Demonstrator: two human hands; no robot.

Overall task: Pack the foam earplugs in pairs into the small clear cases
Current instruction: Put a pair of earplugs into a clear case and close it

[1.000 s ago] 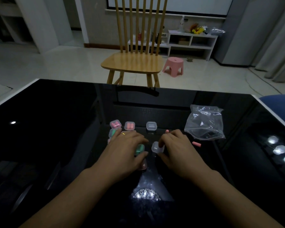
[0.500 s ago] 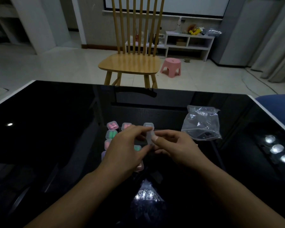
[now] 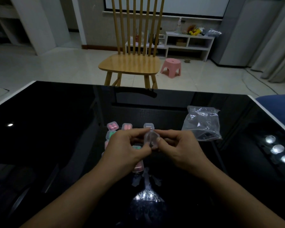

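Two forearms: both reach in from the bottom edge of the head view and meet above the middle of the black table (image 3: 56, 129).
Left hand (image 3: 127, 148): raised off the table, fingers curled, thumb and fingertips pinching the left side of the clear case (image 3: 151, 139).
Right hand (image 3: 178, 150): level with the left, thumb and forefinger pinching the case's right side.
Clear case: held between both hands, above the table; whether its lid is open cannot be told.
Filled cases (image 3: 113, 126): pink and green, on the table beyond and under the left hand.
Plastic bag (image 3: 202, 123): right of the hands, apart.
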